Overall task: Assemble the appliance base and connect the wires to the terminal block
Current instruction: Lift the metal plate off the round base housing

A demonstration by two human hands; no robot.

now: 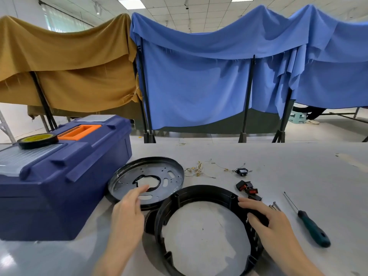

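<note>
A black plastic ring base point(199, 193) lies flat on the grey table point(278, 162) in front of me. My right hand point(266, 224) rests on its right rim, fingers curled over the edge. Behind it to the left sits a round black metal plate point(127, 176) with a cut-out centre, tilted against the toolbox. My left hand point(127, 212) reaches over that plate's near part, fingers relaxed, index finger extended toward the centre hole. Thin pale wires point(199, 170) with terminals lie farther back beside a small black socket point(241, 171). Black-and-red rocker switches point(248, 189) lie to the right of the ring.
A blue toolbox point(59, 182) with an orange handle stands at the left, a tape roll point(37, 140) on its lid. A green-handled screwdriver point(310, 224) and some screws point(274, 206) lie at the right. Brown and blue cloths hang on frames behind the table.
</note>
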